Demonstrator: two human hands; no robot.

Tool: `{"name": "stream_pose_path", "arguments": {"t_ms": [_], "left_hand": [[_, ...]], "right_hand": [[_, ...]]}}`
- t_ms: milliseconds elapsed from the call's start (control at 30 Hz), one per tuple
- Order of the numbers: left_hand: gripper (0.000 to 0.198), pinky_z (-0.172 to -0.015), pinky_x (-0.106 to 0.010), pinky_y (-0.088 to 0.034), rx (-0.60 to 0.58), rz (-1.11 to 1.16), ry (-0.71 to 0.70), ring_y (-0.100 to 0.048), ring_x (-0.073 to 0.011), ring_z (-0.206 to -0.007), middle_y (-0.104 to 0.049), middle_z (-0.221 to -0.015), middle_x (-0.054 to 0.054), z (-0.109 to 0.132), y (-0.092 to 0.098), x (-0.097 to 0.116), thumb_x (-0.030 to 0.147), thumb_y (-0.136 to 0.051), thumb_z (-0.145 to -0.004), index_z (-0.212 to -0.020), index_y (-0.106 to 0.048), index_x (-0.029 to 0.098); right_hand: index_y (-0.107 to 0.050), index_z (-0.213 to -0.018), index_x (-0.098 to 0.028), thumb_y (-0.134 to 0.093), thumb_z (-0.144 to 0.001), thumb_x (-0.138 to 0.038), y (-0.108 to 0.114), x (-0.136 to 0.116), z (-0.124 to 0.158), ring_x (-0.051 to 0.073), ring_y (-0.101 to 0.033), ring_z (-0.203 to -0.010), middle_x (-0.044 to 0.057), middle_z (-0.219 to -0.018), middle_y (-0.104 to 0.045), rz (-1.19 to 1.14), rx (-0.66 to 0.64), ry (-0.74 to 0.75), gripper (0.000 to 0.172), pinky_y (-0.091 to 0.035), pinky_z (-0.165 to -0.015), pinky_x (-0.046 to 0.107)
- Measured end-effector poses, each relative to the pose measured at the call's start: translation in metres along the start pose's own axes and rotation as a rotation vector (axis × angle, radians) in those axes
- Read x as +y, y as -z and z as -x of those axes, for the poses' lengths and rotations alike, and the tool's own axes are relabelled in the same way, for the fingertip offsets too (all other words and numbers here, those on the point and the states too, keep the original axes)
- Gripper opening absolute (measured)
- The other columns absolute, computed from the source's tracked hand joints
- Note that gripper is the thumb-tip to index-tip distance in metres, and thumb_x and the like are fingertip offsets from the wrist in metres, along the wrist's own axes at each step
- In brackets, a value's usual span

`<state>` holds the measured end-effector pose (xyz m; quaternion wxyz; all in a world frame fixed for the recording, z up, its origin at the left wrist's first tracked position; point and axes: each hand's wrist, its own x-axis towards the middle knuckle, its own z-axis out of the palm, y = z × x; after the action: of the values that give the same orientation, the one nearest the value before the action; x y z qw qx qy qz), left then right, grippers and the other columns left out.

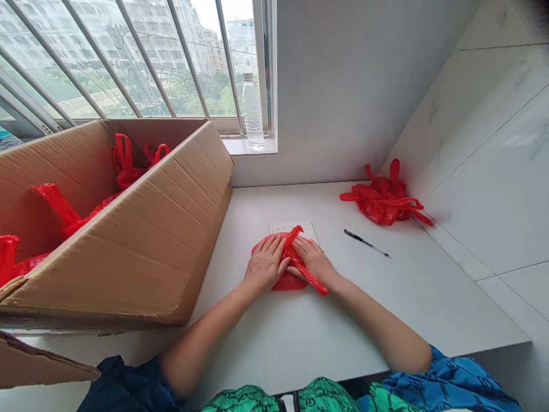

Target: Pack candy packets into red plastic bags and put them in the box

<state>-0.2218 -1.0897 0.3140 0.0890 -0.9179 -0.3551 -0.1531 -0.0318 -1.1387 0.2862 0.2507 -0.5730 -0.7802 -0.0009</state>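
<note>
A full, rounded red plastic bag (289,282) sits on the white tabletop in front of me, its twisted handles lying slantwise across the top. My left hand (265,263) rests flat on the bag's left side with the fingers stretched out. On the right side, my right hand (316,264) lies against the bag, fingers extended beside the twisted handles. Partly under the bag is a white sheet with small printed marks (307,229). What the bag contains is hidden.
A large cardboard box (141,234) at the left holds several tied red bags (125,171). A black-and-clear pen (366,243) lies to the right, before a heap of red plastic bags (384,200) by the wall. A clear bottle (252,114) stands on the sill of the barred window.
</note>
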Motion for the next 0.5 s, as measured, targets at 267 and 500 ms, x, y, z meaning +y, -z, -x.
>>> {"name": "stream_pose_path", "arguments": {"t_ms": [267,500], "left_hand": [[0.051,-0.118,-0.045,-0.034,0.015,0.041,0.011,-0.042,-0.0269,-0.141,-0.047,-0.15,-0.01,-0.0006,-0.001,0.001,0.04,-0.039,-0.102,-0.144,-0.048,0.013],[0.05,-0.115,-0.045,-0.04,-0.004,0.078,0.025,-0.047,-0.0274,-0.138,-0.052,-0.145,-0.011,-0.0002,-0.0027,0.0006,0.041,-0.039,-0.101,-0.141,-0.051,0.013]], "right_hand": [[-0.04,-0.148,-0.019,-0.047,-0.094,-0.056,-0.0039,0.0013,0.0013,0.024,-0.033,-0.146,0.01,-0.152,-0.045,0.003,-0.016,-0.007,0.066,-0.026,-0.121,0.05],[-0.038,-0.149,-0.021,-0.047,-0.094,-0.056,-0.0079,0.0048,0.0024,0.024,-0.034,-0.145,0.009,-0.151,-0.047,0.015,-0.015,0.016,0.065,-0.025,-0.121,0.05]]}}
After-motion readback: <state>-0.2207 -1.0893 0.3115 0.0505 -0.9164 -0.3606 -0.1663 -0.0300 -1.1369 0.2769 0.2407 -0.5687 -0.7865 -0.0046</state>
